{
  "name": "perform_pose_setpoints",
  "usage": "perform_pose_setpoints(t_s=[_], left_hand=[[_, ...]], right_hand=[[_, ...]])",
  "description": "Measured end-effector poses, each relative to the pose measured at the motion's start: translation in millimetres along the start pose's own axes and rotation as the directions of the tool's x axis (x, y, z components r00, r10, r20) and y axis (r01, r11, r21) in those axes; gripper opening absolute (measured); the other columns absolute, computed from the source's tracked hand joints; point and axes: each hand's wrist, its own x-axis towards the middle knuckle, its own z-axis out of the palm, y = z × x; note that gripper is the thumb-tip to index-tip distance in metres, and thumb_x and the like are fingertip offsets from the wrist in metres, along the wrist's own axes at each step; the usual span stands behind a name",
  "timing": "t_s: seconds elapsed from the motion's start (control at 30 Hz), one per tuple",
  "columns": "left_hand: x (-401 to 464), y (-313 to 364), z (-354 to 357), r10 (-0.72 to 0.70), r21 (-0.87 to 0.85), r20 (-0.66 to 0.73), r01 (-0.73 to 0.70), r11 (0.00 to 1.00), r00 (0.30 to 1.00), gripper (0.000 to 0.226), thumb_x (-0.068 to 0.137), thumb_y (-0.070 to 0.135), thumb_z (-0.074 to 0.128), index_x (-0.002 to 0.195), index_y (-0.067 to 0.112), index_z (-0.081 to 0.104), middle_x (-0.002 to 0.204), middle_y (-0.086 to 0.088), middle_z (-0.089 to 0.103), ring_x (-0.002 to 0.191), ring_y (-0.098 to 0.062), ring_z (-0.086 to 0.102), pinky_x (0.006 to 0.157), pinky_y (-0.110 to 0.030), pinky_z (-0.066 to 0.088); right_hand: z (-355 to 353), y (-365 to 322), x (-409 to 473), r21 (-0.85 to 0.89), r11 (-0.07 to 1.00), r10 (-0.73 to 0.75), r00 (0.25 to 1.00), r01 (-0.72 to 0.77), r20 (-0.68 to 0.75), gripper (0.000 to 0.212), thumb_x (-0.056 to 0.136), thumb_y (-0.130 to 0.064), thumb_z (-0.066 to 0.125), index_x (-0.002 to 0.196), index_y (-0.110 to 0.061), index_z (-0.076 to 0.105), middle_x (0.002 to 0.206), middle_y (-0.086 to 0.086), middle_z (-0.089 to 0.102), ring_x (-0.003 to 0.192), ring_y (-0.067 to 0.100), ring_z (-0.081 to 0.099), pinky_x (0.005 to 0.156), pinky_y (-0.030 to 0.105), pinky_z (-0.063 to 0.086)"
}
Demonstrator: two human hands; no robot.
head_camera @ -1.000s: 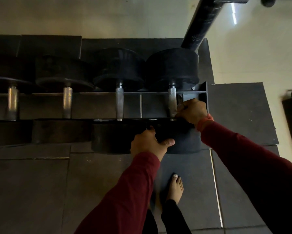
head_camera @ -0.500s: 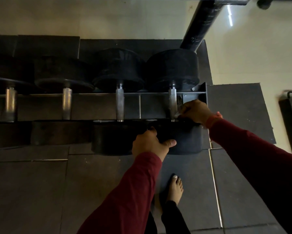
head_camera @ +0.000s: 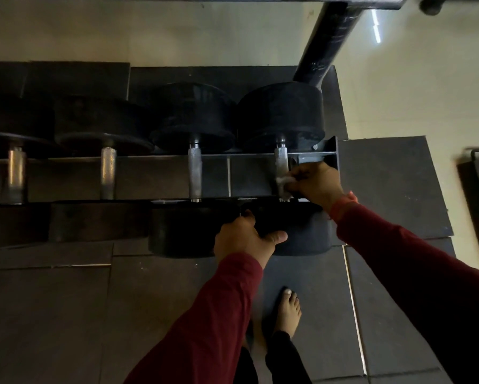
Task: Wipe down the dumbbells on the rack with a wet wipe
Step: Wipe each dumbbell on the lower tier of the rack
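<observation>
- Head view looks straight down on a rack (head_camera: 333,151) holding 4 dumbbells in a row, their handles running from 12 to 6 o'clock.
- At the rack's 3 o'clock end sits the end dumbbell (head_camera: 281,117); the wet wipe (head_camera: 282,184) lies against the near part of its knurled handle, a small pale wad.
- Right hand (head_camera: 314,182) pinches the wipe, its grip clenched on it, knuckles just beside the rack's end plate; little room shows between hand and plate.
- Left hand (head_camera: 244,239) rests on the near head of that same dumbbell at 6 o'clock, fingers curled over its top edge and thumb stretched toward 3 o'clock, grasping the head.
- Second dumbbell (head_camera: 194,117) stands just beside the first toward 9 o'clock, the 2 far heads nearly touching; a thin divider bar of the rack runs between the 2 handles.
- 2 more dumbbells, one (head_camera: 108,173) and another (head_camera: 16,176), continue toward 9 o'clock, in deeper shadow.
- Dark post (head_camera: 327,40) slants away from behind the end dumbbell toward 1 o'clock.
- Rubber floor mats (head_camera: 385,189) spread at 3 o'clock of the rack's end and across the near floor at 6 o'clock, where a bare foot (head_camera: 289,311) stands between the 2 red sleeves; this is the widest open room.
- Pale floor shows beyond the mats at 12 and 2 o'clock.
</observation>
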Motion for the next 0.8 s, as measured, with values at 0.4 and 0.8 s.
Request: perform_pose_setpoints(t_s=[0.4, 0.8], left_hand=[[-2, 2, -2, -0.006, -0.001, 0.005, 0.006, 1.0, 1.0, 0.072, 0.062, 0.078, 0.071, 0.113, 0.028, 0.064, 0.107, 0.0, 0.072, 0.107, -0.025, 0.065, 0.087, -0.039, 0.056], [-3, 3, -4, -0.026, 0.006, 0.018, 0.026, 1.0, 0.999, 0.083, 0.065, 0.075, 0.072, 0.131, 0.026, 0.059, 0.122, -0.002, 0.068, 0.118, -0.027, 0.061, 0.095, -0.038, 0.053]], right_hand=[[3, -12, -12, -0.185, 0.971, -0.158, 0.987, 0.151, -0.023, 0.024, 0.079, -0.035, 0.08, 0.097, -0.02, 0.079, 0.086, -0.007, 0.072, 0.073, 0.002, 0.061, 0.077, 0.017, 0.052], [10, -29, 32, 0.321, 0.945, 0.183, 0.908, -0.058, -0.376, 0.018, 0.072, -0.03, 0.086, 0.082, -0.016, 0.08, 0.069, -0.009, 0.067, 0.063, -0.003, 0.06, 0.062, -0.001, 0.039]])
